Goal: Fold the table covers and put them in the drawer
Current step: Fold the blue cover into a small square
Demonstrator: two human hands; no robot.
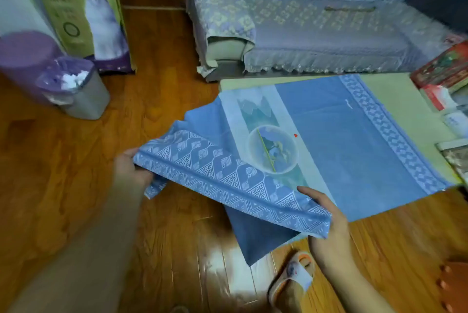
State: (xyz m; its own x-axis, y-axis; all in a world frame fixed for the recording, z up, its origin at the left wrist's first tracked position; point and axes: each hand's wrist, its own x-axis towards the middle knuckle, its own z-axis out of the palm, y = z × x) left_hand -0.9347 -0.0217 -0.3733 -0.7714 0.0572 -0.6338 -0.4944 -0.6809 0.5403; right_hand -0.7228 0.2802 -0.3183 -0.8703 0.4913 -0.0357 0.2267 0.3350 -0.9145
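Blue table cover (342, 140) spread across low table (405, 110), patterned border edge lifted off near side. Left hand (129, 168) fingers curled, gripping 1 border corner; loose tail hanging just below fingers. Right hand (326, 219) fingers pinching opposite end of border, thumb on top. Fold of cover drooping below right fingers toward wooden floor (76, 186). Slippered foot (293, 279) below right hand.

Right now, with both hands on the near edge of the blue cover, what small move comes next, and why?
Probably carry that edge forward across the table. The left hand and right hand each grip an end of the patterned border of the blue cover, lifted off the table, while its far half lies flat, ready to be folded over.
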